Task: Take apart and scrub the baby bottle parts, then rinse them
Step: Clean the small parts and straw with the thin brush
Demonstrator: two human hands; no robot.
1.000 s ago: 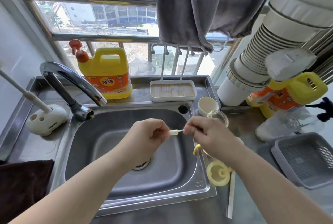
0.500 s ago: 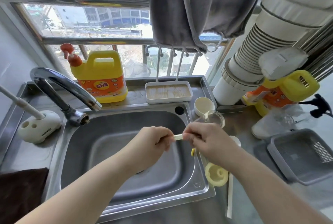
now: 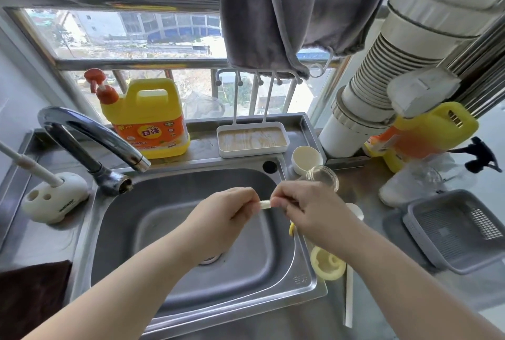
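Observation:
Over the steel sink [image 3: 175, 235], my left hand [image 3: 224, 216] and my right hand [image 3: 308, 211] both pinch a small pale straw piece [image 3: 265, 204], one at each end. Only a short stretch of it shows between the fingertips. A yellow bit [image 3: 291, 229] pokes out below my right hand. On the counter to the right lie a clear bottle body [image 3: 322, 177], a cream cap [image 3: 306, 157], a pale yellow collar ring [image 3: 328, 263] and a thin white straw [image 3: 349, 298].
The tap [image 3: 90, 134] arches over the sink's left side. A yellow detergent jug [image 3: 147, 121] and a white drying rack tray [image 3: 252, 138] stand on the back ledge. A grey basket [image 3: 459, 230] sits at right, a brush holder [image 3: 54, 200] at left, and a dark cloth [image 3: 30, 293] lower left.
My hands have drawn closer together, so less of the straw piece shows between them than a second ago. The view shifted slightly.

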